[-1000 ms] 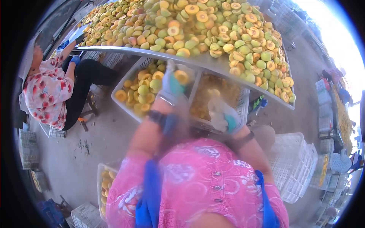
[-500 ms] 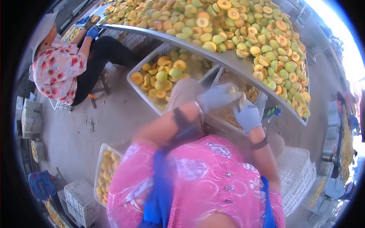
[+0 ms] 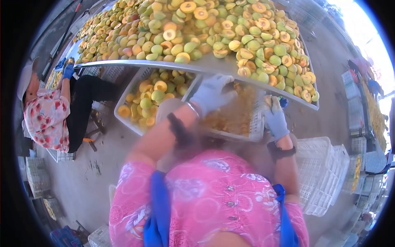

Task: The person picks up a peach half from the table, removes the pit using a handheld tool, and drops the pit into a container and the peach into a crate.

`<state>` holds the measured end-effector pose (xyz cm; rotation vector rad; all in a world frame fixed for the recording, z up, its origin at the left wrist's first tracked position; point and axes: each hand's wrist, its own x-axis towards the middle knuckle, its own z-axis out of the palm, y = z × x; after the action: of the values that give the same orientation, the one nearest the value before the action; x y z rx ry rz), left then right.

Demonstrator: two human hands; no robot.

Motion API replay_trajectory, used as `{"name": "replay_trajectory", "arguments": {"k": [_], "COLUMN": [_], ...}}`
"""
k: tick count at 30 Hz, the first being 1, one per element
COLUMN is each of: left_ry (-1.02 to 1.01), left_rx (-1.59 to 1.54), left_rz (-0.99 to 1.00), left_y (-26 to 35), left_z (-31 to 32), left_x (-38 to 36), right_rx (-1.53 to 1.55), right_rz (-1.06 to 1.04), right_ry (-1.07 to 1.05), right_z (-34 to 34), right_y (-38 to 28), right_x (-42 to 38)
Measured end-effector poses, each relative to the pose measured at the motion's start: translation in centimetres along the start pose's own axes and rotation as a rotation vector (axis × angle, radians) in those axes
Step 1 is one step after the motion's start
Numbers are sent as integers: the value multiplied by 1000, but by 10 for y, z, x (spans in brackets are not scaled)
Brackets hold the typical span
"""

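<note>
My left hand (image 3: 212, 95), in a pale glove, hangs near the table's metal edge with thumb and fingers apart, holding nothing I can see. Below it lies a white crate (image 3: 258, 123) with small brownish pieces, blurred. Over that crate's right side is my gloved right hand (image 3: 275, 117), its fingers bent together with yellowish-brown tips; whatever they grip is too small to name. On the table, halved yellow-green stone fruit (image 3: 255, 43), like apricots or peaches, lie in a heap. More fruit halves (image 3: 157, 95) fill a second crate (image 3: 123, 113) left of my left hand.
A metal table edge (image 3: 164, 64) runs across in front of me. Stacked white crates (image 3: 319, 173) stand at my right. To the left a person in a floral top (image 3: 49, 117) sits at the same table, wearing blue gloves. More crates (image 3: 37, 175) stand along the far left.
My hands were together over the crate, a small yellowish thing between them. They have parted: the left moved left and opened, the right moved slightly right. The view has shifted too.
</note>
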<state>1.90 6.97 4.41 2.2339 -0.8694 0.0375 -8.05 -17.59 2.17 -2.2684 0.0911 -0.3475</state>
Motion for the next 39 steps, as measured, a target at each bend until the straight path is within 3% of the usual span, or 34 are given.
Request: {"name": "replay_trajectory", "arguments": {"k": [2,4,6,7,9,12,17,20,22,23,25,27,29,30,31,33,34,35,37,39], "left_ry": [60,-4,-48,-26,-276,-72,7,99,331,329,506,553,468,403,416,448,409,404,348,340], "left_rx": [66,162,273,294,158,57,-1,-161,-957,-958,-1527,-1676,-2013,-2061,-2068,-1187,-1069,-1073,-1937,-1848], "left_rz": [15,-49,-122,-104,-337,-367,-376,-280,-321,-321,-489,-561,-404,-318,-358,-163,-115,-121,-292,-203], "left_y": [-4,-3,-7,3,22,0,-1,-1,-17,-18,-23,-49,-17,-18,-23,-32,-29,-26,-21,-14], "left_z": [2,10,23,21,20,50,47,44,56,54,43,50,21,17,21,32,29,30,30,33], "left_x": [28,55,85,97,112,121,114,104,102,97,77,60,29,22,15,5,0,-3,-4,-10], "right_rx": [157,608,671,704,743,746,781,829,815,814,729,751,772,747,723,730,740,739,764,703], "right_rz": [72,578,432,454,453,577,491,483,477,478,460,456,484,459,431,454,437,446,390,391], "right_ry": [50,15,52,58,66,37,-52,-70,-85,-84,-60,-90,-126,-161,-195,-250,-289,-287,-322,-311], "right_z": [-4,-8,4,1,-1,-5,4,7,8,9,15,27,37,40,42,47,48,49,49,50], "right_y": [10,13,39,22,-2,-15,0,0,-5,-7,-12,-2,-5,-17,-29,-49,-59,-68,-85,-95], "right_x": [5,8,15,15,14,17,20,18,14,12,7,7,-1,-2,-4,-6,-6,-6,-7,-5]}}
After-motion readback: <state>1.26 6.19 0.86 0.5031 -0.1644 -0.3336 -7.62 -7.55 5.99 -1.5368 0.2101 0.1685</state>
